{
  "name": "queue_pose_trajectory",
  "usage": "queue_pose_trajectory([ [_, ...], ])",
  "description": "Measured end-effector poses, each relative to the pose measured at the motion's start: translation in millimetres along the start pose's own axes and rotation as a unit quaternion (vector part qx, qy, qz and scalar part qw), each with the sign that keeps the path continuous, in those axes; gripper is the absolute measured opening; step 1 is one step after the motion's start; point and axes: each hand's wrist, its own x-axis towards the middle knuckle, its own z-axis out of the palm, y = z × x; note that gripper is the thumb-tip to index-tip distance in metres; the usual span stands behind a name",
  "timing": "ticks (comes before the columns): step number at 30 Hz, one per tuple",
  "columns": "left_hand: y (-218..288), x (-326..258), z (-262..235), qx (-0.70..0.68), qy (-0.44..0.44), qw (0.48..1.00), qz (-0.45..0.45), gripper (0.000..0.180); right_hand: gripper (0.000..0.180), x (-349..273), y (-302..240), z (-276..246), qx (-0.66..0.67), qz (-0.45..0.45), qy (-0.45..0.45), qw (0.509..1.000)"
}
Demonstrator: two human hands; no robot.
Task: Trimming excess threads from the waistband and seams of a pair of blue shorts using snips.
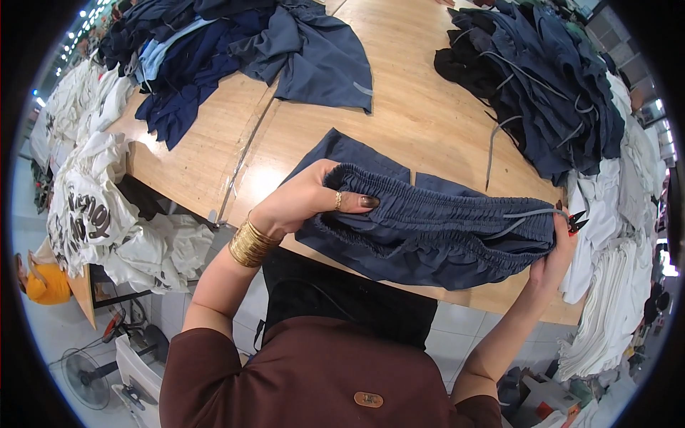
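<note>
1. Left hand [303,200]: closed over the left end of the gathered elastic waistband of the navy shorts [428,235]; thumb lies on top of the band, ring on one finger, gold bangles [251,244] at the wrist.
2. Right hand [553,260]: fingers closed on the right end of the same waistband; small red-and-black thread snips [575,221] held in this hand, just above the fabric.
3. Shorts: stretched taut between both hands, at the near edge of the wooden counter [421,121]; grey drawstring [524,214] visible near the right end.
4. Surroundings: pile of dark blue garments [542,78] far right; second dark pile [235,50] far left; white garments [614,285] stacked right, more white garments [93,207] left of the counter.
</note>
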Motion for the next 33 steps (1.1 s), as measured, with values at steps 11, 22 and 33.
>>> queue_pose_trajectory([
  [11, -9.3, 2.9, 7.0, -0.134, -0.025, 0.991, 0.003, 0.027, 0.011, -5.8, 7.7, -1.7, -0.214, 0.028, -0.053, 0.975],
  [22, -16.4, 8.6, 26.8, -0.247, 0.003, 0.969, -0.013, 0.027, 0.033, -84.9, 8.0, 86.1, -0.337, -0.174, -0.195, 0.904],
  [33, -17.4, 5.0, 32.2, -0.200, 0.014, 0.980, -0.002, 0.028, 0.023, -88.1, 9.1, 114.3, -0.427, -0.315, -0.255, 0.809],
])
